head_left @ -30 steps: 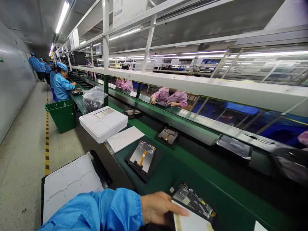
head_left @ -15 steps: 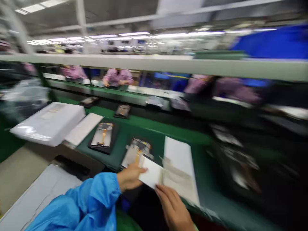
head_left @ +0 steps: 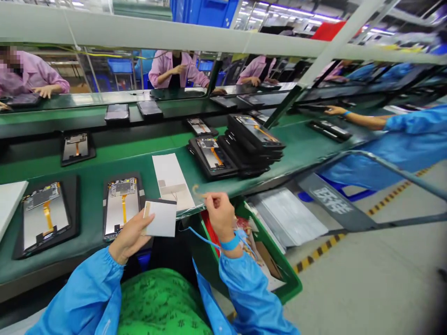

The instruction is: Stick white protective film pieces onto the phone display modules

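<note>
My left hand [head_left: 134,235] is closed on the edge of a flat white rectangular piece [head_left: 162,218], with a dark strip along its top and a tan strip at its left. Between the pinched fingers of my right hand [head_left: 220,211] is a thin, curled yellowish strip [head_left: 199,190], apart from the white piece. A blue wrist strap [head_left: 231,242] with a cord circles my right wrist. Just beyond my left hand, an opened tablet [head_left: 121,204] with an orange ribbon cable lies on the green bench. Behind the white piece lies a white sheet [head_left: 169,170] with a greyish lower part.
Another opened tablet [head_left: 47,214] lies at left. A stack of tablets [head_left: 251,144] stands right of the sheet. Below the bench edge is a green bin [head_left: 291,286] with scraps, beside a trolley frame [head_left: 366,223]. A co-worker's blue sleeve [head_left: 415,118] reaches in at right.
The view has swung to the right. My right hand has moved away from the white piece and now pinches the curled strip. My left hand still holds the white piece.
</note>
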Tool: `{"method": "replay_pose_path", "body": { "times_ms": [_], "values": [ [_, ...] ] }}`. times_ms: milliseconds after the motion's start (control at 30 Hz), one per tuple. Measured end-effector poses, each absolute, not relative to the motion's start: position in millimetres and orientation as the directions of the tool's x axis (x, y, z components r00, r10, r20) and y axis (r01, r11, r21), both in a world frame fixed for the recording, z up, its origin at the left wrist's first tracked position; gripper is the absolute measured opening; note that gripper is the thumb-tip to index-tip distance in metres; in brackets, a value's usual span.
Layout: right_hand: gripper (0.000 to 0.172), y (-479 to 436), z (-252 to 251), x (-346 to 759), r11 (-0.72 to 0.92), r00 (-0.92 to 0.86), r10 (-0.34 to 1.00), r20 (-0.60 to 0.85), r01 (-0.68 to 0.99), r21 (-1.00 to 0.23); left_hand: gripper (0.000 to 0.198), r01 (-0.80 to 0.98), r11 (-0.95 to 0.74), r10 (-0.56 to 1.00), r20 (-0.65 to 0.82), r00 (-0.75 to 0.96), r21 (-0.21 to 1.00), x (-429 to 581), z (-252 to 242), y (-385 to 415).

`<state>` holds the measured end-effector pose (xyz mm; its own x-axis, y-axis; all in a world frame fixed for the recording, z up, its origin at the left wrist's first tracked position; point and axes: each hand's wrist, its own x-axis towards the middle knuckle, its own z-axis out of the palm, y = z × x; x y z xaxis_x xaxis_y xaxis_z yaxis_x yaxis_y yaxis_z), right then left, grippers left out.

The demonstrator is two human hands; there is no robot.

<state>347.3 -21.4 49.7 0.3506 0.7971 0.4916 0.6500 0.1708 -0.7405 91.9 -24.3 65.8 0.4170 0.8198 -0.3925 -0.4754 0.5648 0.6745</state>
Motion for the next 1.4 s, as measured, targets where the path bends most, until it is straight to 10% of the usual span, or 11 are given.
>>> {"method": "replay_pose_path", "body": {
  "times_ms": [67, 267, 633, 767, 900, 1033, 1133, 1233, 1400],
  "values": [
    [0.010, -27.2, 52.0, 337.9, 0.212, 0.342, 0.758, 0.556, 0.677, -0.705, 0.039, -0.551, 0.574, 0.818, -0.399, 0.413, 0.606, 98.5, 60.3, -21.4],
    [0.022, -56.6, 59.8, 272.0, 0.694, -0.457, 0.695, 0.555, 0.630, -0.349, 0.036, -0.688, 0.576, 0.817, -0.329, 0.473, 0.440, 122.2, 56.2, -16.0],
    [0.023, -59.7, 71.9, 267.4, 0.760, -0.680, 0.595, 0.429, 0.649, -0.026, 0.042, -0.698, 0.536, 0.844, -0.327, 0.426, 0.474, 130.5, 64.7, -21.2],
    [0.022, -51.3, 63.5, 265.7, 0.668, -0.501, 0.718, 0.484, 0.692, -0.273, 0.043, -0.680, 0.542, 0.841, -0.315, 0.440, 0.494, 133.0, 62.3, -29.6],
    [0.012, -37.8, 47.6, 319.4, 0.261, 0.086, 0.908, 0.410, 0.651, -0.713, 0.041, -0.600, 0.608, 0.791, -0.327, 0.517, 0.521, 130.7, 55.7, -42.9],
    [0.021, -61.1, 7.7, 424.7, -0.238, 0.593, 0.752, 0.289, 0.653, -0.719, 0.044, -0.586, 0.673, 0.735, -0.315, 0.600, 0.452, 125.8, 49.4, -47.6],
    [0.022, -93.4, -19.2, 464.7, -0.408, 0.612, 0.768, 0.189, 0.695, -0.592, 0.053, -0.616, 0.675, 0.732, -0.269, 0.626, 0.406, 131.9, 48.2, -47.1],
    [0.033, -108.8, -19.9, 429.9, -0.285, 0.457, 0.888, 0.051, 0.635, -0.718, 0.058, -0.617, 0.638, 0.763, -0.270, 0.587, 0.461, 149.6, 49.8, -52.0],
    [0.063, -97.5, 23.1, 309.9, 0.077, -0.068, 0.996, 0.063, 0.223, -0.972, 0.057, -0.404, 0.304, 0.902, -0.124, 0.413, 0.862, 155.2, 50.9, -64.7]
  ]
}}
